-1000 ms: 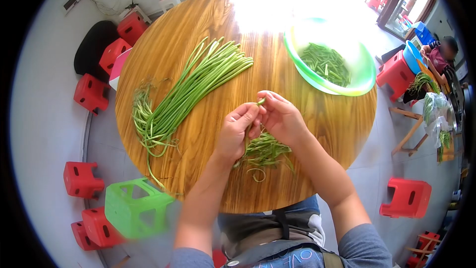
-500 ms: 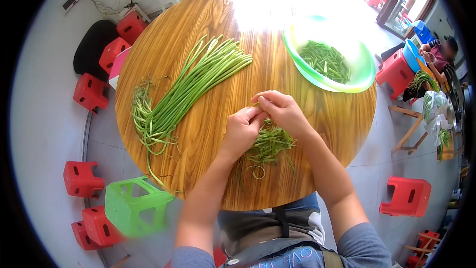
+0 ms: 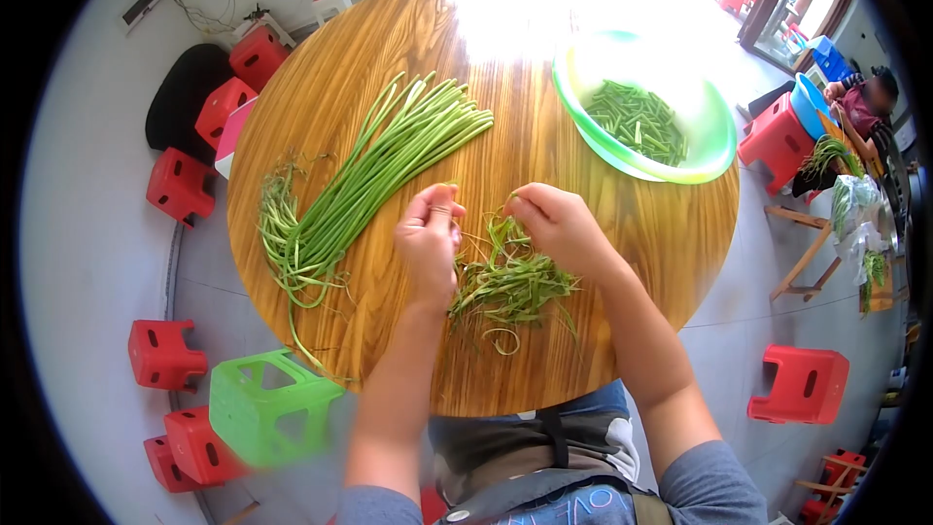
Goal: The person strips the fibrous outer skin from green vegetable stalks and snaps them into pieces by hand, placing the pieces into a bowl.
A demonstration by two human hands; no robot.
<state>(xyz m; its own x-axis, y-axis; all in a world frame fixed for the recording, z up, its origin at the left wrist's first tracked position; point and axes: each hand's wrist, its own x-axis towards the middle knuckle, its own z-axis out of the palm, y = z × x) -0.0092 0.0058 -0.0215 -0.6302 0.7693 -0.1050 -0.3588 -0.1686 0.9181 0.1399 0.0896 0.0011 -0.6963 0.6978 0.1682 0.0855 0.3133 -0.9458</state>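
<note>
My left hand (image 3: 429,233) is closed above the table, its fingertips pinched on something too small to make out. To its right, my right hand (image 3: 559,224) pinches a thin green strip, which hangs over a loose pile of green trimmings (image 3: 515,282). A long bundle of green stalks (image 3: 374,175) lies to the left of my hands, with its curly, thin ends (image 3: 282,224) toward the table's left edge. Beyond my right hand stands a green-rimmed basin (image 3: 714,151) with cut green pieces (image 3: 637,122) inside.
The round wooden table (image 3: 525,374) is in front of me. Red stools and a green stool (image 3: 272,408) stand on the left, with another red stool (image 3: 799,384) at right. At far right a person (image 3: 860,112) sits beside a blue basin (image 3: 809,109) and more greens.
My hands were together and have moved apart, the left one going left. A thin strip now hangs from my right fingers over the pile.
</note>
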